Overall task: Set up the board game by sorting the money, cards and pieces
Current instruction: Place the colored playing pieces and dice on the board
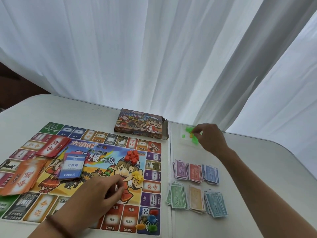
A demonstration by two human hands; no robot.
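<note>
The game board point(96, 169) lies open on the table. On it sit a red card stack point(52, 147), an orange card stack point(23, 179), blue cards point(72, 166), red blocks point(132, 156), yellow pieces point(138, 176), and a die point(145, 211) with coloured pawns point(151, 220). Money point(195, 184) lies sorted in several coloured piles to the board's right. My left hand point(101, 191) rests on the board's middle, fingers loosely curled, holding nothing that I can see. My right hand point(208, 137) pinches a small yellow piece point(190, 134) among green pieces point(190, 134) at the far right.
The game box point(140, 124) stands open behind the board. A seam point(170, 169) runs between two table halves. White curtains point(154, 48) hang right behind the table's far edge. The green pieces lie on a clear plastic sheet or bag.
</note>
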